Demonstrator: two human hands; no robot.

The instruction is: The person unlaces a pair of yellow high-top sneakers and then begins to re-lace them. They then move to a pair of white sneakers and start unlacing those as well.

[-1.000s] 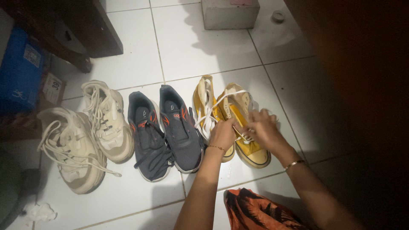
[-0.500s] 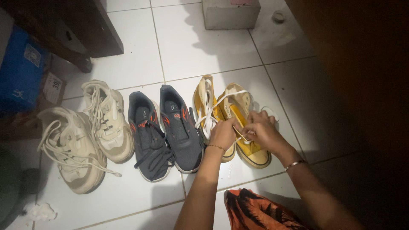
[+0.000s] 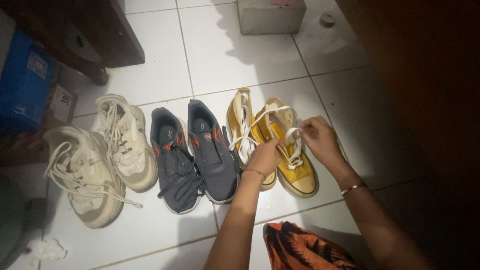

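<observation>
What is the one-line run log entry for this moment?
left hand: holds white lace | right hand: holds lace | yellow shoe: on floor

hidden: left yellow sneaker toe behind left hand | right side: dark, perhaps a door

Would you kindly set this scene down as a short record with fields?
setting: white tiled floor, dim light
left hand: pinches a white lace of the yellow high-top shoe
right hand: holds another part of the lace above that shoe
second yellow shoe: just left of it, laces loose
other pairs: dark grey trainers, cream trainers, in a row
nearby: grey box, blue box
</observation>
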